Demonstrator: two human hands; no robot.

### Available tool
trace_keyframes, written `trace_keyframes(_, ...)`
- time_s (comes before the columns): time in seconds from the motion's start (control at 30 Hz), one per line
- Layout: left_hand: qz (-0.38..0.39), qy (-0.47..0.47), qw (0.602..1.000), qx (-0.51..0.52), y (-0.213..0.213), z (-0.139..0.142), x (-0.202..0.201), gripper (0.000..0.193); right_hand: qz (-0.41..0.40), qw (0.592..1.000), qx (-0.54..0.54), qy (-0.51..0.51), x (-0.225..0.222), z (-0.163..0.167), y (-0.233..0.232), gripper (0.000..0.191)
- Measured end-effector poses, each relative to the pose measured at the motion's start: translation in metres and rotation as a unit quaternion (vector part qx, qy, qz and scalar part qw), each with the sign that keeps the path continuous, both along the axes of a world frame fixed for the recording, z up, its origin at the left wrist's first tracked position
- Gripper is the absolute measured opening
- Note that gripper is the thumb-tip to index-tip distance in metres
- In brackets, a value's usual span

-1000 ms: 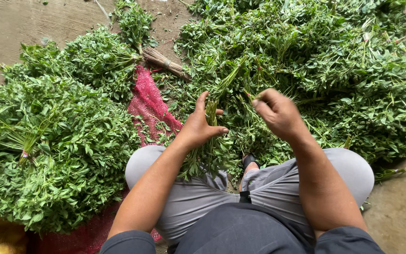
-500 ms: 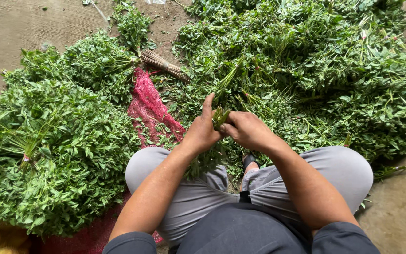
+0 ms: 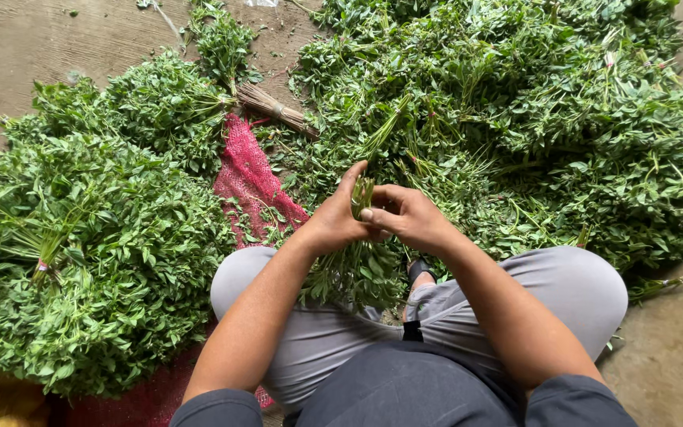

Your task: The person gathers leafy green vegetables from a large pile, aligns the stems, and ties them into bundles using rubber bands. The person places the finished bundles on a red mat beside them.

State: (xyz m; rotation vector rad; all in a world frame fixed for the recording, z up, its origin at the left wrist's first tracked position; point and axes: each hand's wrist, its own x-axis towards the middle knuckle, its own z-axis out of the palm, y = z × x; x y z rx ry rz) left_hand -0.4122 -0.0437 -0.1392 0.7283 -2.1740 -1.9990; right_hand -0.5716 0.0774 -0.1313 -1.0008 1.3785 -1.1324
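Both hands meet at centre, just above the knees. The left hand (image 3: 340, 221) and right hand (image 3: 406, 217) are closed around the stems of one bunch (image 3: 360, 269), whose leaves hang down between the legs. A tied pile (image 3: 81, 253) lies left, its nearest bundle banded pink; loose greens (image 3: 547, 119) lie far right. A red mesh sack (image 3: 250, 178) shows between them on the floor (image 3: 17, 47).
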Motion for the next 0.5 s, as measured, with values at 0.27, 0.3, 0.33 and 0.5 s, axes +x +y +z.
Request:
trace_keyframes(0.27, -0.016, -0.02, 0.996, 0.085, 0.0, 0.011, 0.005, 0.132, 0.018, 0.995, 0.035, -0.095, 0.004, -0.002, -0.004, 0.027)
trace_keyframes(0.3, -0.018, -0.036, 0.995, 0.087, 0.0, 0.011, 0.005, 0.133, 0.023, 0.994, 0.037, -0.101, 0.004, -0.004, -0.006, 0.027)
trace_keyframes(0.33, -0.021, -0.053, 0.995, 0.088, 0.0, 0.011, 0.004, 0.134, 0.026, 0.993, 0.038, -0.107, 0.005, -0.006, -0.008, 0.027)
trace_keyframes(0.5, -0.004, -0.021, 0.998, 0.056, 0.002, 0.014, 0.0, 0.133, 0.006, 0.999, -0.021, 0.038, 0.004, -0.01, -0.018, 0.024)
